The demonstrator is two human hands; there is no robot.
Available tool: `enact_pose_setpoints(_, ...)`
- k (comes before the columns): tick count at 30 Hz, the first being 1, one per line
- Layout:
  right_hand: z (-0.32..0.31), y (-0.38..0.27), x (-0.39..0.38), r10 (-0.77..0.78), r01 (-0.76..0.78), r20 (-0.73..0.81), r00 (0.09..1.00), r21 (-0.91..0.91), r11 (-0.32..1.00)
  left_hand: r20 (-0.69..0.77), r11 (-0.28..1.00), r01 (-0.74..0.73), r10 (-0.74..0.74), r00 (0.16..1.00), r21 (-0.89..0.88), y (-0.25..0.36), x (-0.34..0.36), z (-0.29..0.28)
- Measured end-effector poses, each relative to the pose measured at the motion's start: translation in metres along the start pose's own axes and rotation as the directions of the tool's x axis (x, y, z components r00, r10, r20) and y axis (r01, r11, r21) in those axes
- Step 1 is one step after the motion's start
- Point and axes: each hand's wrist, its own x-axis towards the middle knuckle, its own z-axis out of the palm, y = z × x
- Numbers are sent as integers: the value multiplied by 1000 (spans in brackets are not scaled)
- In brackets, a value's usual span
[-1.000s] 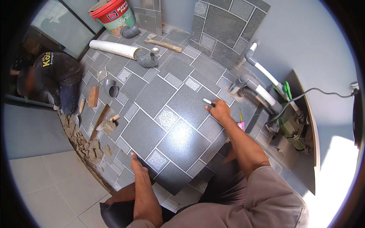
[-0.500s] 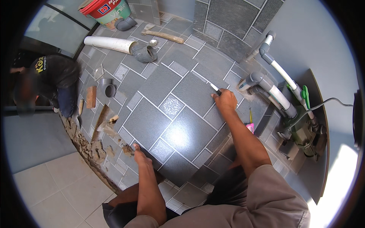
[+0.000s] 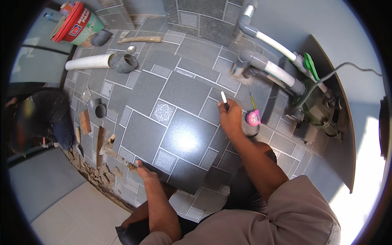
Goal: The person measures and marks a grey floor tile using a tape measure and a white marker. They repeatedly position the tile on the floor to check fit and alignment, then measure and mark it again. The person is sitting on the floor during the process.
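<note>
Taking the tile's middle as the clock centre, the large grey tile (image 3: 173, 122) lies in front of the person, over a tiled floor (image 3: 198, 52) of much the same pattern. The left hand (image 3: 145, 171) grasps its edge at 7 o'clock, thumb on top. At 3 o'clock the right hand (image 3: 231, 118) has its fingers curled round a pen (image 3: 224, 100), white end towards 12. With the glare and the matching floor, it is hard to say whether that hand touches the tile or hovers just over its edge. A good hold here wants steady, even pressure from the left thumb, so the tile neither slides nor rocks, while the right wrist stays loose and the pen is kept from dragging across the face. The far edge deserves watching too, as grout lines above and below are easily confused. The tape measure (image 3: 253, 118) sits just beyond the right hand at 3 o'clock; its elbow room matters. A brick (image 3: 85, 122) lies well apart at 9, a hammer (image 3: 141, 39) near 11.
</note>
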Motion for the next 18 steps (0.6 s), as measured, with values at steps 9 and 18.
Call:
enact_pose_setpoints(9,-2,102,-43,-11,-14,-213,977,-117,993,93,968,120,-143,985,220,4,-16,17)
enact_pose_setpoints(18,-19,68,-23,156,-170,-178,972,-67,983,71,924,176,-212,975,340,-2,27,-13)
